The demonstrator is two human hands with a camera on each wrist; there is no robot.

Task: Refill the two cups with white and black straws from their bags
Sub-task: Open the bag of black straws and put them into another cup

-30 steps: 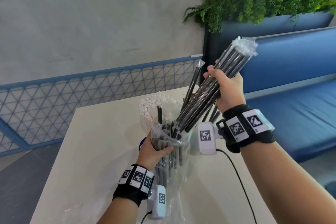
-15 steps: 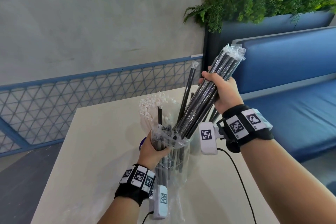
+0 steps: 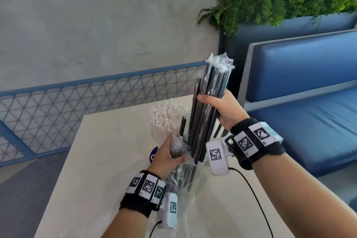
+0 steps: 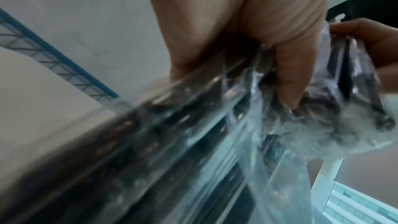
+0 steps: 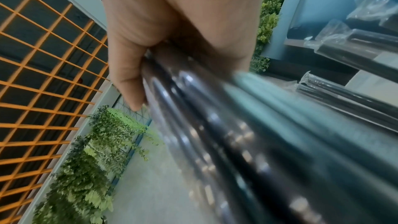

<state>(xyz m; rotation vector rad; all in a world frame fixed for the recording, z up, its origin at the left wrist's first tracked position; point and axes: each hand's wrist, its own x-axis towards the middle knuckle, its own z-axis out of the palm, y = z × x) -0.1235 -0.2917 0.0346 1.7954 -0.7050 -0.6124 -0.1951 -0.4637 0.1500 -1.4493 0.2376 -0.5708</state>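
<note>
the clear bag (image 3: 178,177) of black straws hangs below the left hand (image 3: 166,155), which pinches its crumpled mouth; thin, slippery film, so hold it there. the right hand (image 3: 225,111) above it is closed around a bundle of black straws (image 3: 207,106), light, stiff, smooth; i think a mid-length grip suits.

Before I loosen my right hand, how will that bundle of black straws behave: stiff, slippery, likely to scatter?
The black straws look straight and stiff, so they should probably hold their line. Each seems wrapped in glossy film, so they may slide past one another. The right hand grips them mid-length with no band visible; loosened, they would likely fan out.
</note>
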